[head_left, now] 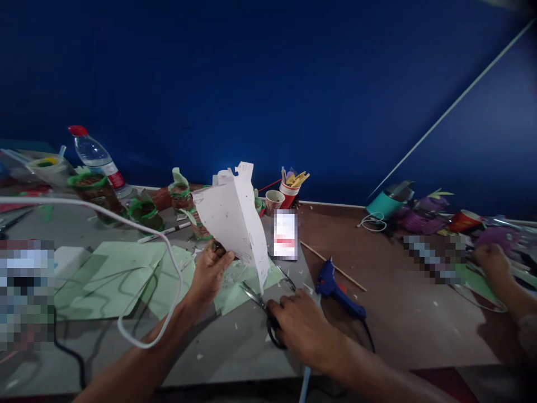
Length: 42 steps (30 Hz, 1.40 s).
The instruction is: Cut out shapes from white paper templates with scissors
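Note:
My left hand (212, 268) pinches the lower edge of a white sheet of paper (222, 221), which is creased, has a cut-out edge and stands raised above the table. Low in front, my right hand (304, 327) is closed on the black handles of a pair of scissors (260, 302). The blades point away to the left, just below the paper's lowest tip. Pale green paper pieces (235, 285) and small white scraps lie under and around both hands.
A blue glue gun (338, 291) and a wooden stick (335, 266) lie right of my right hand. A lit phone (285, 235), paper cups (289, 196), a water bottle (98, 157) and a white cable (176, 268) are nearby. Another person's hand (495, 266) is at far right.

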Each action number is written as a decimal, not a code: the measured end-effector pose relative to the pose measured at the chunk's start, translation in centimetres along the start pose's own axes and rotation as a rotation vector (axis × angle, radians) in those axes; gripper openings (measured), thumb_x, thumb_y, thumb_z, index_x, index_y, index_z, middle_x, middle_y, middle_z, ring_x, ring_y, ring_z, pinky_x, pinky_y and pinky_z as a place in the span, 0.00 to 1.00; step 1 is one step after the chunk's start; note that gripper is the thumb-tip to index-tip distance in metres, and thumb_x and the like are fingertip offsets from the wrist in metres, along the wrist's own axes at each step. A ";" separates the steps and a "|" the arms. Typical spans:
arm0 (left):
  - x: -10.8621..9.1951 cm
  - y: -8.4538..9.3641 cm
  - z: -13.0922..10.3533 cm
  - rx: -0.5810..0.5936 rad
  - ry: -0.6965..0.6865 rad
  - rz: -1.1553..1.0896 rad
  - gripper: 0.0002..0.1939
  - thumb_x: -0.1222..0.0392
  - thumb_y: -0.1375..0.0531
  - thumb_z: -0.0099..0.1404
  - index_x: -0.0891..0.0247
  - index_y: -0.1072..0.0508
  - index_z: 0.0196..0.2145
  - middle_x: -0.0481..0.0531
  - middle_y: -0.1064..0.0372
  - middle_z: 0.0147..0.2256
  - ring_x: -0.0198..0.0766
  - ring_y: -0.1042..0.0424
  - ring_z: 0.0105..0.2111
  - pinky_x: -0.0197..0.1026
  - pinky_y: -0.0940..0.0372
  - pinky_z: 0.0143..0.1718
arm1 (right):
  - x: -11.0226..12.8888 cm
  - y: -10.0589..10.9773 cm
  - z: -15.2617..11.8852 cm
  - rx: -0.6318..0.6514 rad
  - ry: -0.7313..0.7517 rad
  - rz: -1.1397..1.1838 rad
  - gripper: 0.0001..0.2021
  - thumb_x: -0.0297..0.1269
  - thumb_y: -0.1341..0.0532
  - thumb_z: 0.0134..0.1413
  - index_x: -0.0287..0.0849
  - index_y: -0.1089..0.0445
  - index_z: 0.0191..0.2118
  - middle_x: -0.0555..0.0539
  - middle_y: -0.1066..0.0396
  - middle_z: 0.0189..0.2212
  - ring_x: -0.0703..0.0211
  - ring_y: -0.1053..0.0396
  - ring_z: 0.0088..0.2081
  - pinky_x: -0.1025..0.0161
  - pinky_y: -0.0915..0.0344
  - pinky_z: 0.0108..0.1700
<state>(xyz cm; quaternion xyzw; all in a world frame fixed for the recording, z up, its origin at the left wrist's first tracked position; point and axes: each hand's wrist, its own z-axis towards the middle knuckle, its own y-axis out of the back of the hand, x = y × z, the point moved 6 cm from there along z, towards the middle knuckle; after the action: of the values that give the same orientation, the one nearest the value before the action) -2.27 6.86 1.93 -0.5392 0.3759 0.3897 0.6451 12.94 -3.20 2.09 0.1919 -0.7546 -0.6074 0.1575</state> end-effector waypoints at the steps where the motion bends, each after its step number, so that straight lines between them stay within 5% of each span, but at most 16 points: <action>1: 0.0 0.0 0.0 -0.002 0.000 -0.002 0.19 0.58 0.34 0.51 0.61 0.31 0.41 0.56 0.27 0.43 0.46 0.30 0.46 0.46 0.34 0.46 | 0.0 0.1 0.0 0.006 -0.003 0.004 0.10 0.31 0.40 0.48 0.39 0.31 0.40 0.41 0.26 0.30 0.49 0.29 0.32 0.55 0.40 0.40; 5: 0.0 0.0 0.0 -0.007 -0.003 -0.009 0.21 0.58 0.34 0.50 0.61 0.31 0.43 0.56 0.28 0.44 0.46 0.30 0.46 0.47 0.35 0.47 | -0.4 0.1 -0.9 0.026 -0.021 0.087 0.09 0.29 0.42 0.47 0.38 0.30 0.37 0.40 0.26 0.32 0.48 0.29 0.35 0.55 0.39 0.40; 12: -0.4 0.1 0.0 0.010 -0.012 -0.030 0.21 0.58 0.35 0.52 0.61 0.32 0.44 0.56 0.29 0.46 0.46 0.31 0.46 0.47 0.35 0.47 | -2.8 -0.8 -5.3 0.026 -0.068 0.424 0.19 0.26 0.43 0.49 0.44 0.33 0.48 0.42 0.27 0.41 0.47 0.31 0.44 0.53 0.38 0.47; 17: -0.8 -0.2 -0.2 0.007 0.008 -0.024 0.21 0.57 0.35 0.52 0.62 0.33 0.44 0.56 0.28 0.44 0.46 0.30 0.44 0.47 0.34 0.45 | -2.5 0.7 -7.3 0.092 -0.029 0.843 0.22 0.24 0.42 0.45 0.52 0.31 0.47 0.48 0.28 0.44 0.52 0.31 0.45 0.59 0.35 0.45; 21: -0.6 -0.5 -0.3 0.012 0.024 -0.040 0.22 0.58 0.34 0.51 0.62 0.33 0.44 0.55 0.27 0.43 0.45 0.29 0.43 0.45 0.34 0.44 | -2.3 2.0 -6.2 0.020 -0.027 1.104 0.30 0.24 0.40 0.41 0.50 0.35 0.54 0.48 0.28 0.42 0.55 0.32 0.44 0.59 0.36 0.47; 26: 0.2 0.0 -0.1 -0.015 0.034 -0.045 0.22 0.58 0.34 0.50 0.63 0.32 0.43 0.56 0.27 0.43 0.45 0.29 0.42 0.45 0.33 0.42 | -1.6 1.2 -3.5 0.136 -0.029 1.454 0.14 0.24 0.43 0.44 0.41 0.27 0.38 0.47 0.26 0.33 0.62 0.32 0.32 0.68 0.38 0.32; 31: 0.3 0.7 0.3 -0.045 0.061 -0.092 0.22 0.60 0.33 0.50 0.65 0.31 0.42 0.55 0.26 0.40 0.43 0.28 0.40 0.42 0.33 0.40 | -2.0 1.1 -1.9 0.089 0.028 1.447 0.17 0.26 0.37 0.41 0.40 0.27 0.42 0.46 0.27 0.34 0.60 0.33 0.36 0.67 0.38 0.36; 35: -0.2 1.2 0.5 -0.089 0.037 -0.163 0.20 0.61 0.33 0.50 0.62 0.31 0.41 0.53 0.26 0.40 0.42 0.27 0.40 0.41 0.33 0.40 | -2.9 0.2 -1.0 0.111 -0.016 1.505 0.21 0.40 0.36 0.46 0.43 0.30 0.48 0.49 0.32 0.31 0.63 0.37 0.30 0.69 0.40 0.32; 42: -1.1 1.2 0.7 -0.089 -0.015 -0.165 0.20 0.61 0.35 0.52 0.61 0.31 0.44 0.52 0.26 0.42 0.42 0.28 0.41 0.42 0.33 0.42 | -3.5 -0.5 0.3 0.052 -0.034 1.616 0.26 0.57 0.37 0.42 0.40 0.26 0.41 0.50 0.37 0.25 0.67 0.45 0.26 0.72 0.49 0.26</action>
<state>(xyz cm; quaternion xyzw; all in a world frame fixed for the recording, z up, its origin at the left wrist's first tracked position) -3.79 7.56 2.52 -0.5935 0.3076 0.3556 0.6532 15.87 -1.37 1.57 -0.4185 -0.6764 -0.2908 0.5318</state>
